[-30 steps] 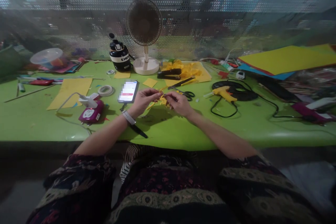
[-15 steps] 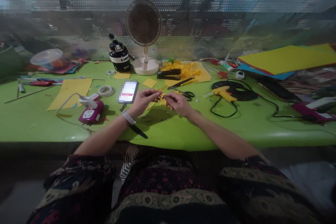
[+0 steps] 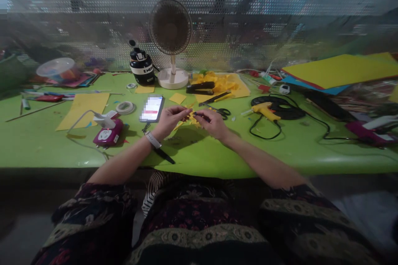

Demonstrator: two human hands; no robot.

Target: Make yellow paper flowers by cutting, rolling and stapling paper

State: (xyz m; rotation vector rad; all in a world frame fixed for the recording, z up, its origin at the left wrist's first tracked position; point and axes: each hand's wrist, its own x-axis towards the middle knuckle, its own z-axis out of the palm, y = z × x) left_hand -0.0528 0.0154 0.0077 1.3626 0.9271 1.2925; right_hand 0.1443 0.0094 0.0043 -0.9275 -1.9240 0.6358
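Both my hands meet above the middle of the green table (image 3: pixel 46 140), working a small yellow paper piece (image 3: pixel 192 119) between them. My left hand (image 3: pixel 170 119), with a white watch on its wrist, pinches the piece from the left with closed fingers. From the right, my right hand (image 3: pixel 212 122) pinches the same piece, fingers curled. A phone (image 3: pixel 151 108) with a lit screen lies just left of my left hand. Black-handled scissors (image 3: pixel 221 111) lie just beyond my right hand.
A small fan (image 3: pixel 171 41) and a black bottle (image 3: pixel 142 66) stand at the back. A yellow glue gun (image 3: pixel 264 109) with black cable lies right, a pink device (image 3: pixel 108 134) and tape roll (image 3: pixel 125 107) left. Yellow paper scraps (image 3: pixel 221 82), a stapler (image 3: pixel 200 87) and coloured sheets (image 3: pixel 338 70) lie around.
The hands stay in the same spot. My right fingers have shifted slightly on the yellow piece, closing in toward my left fingertips.
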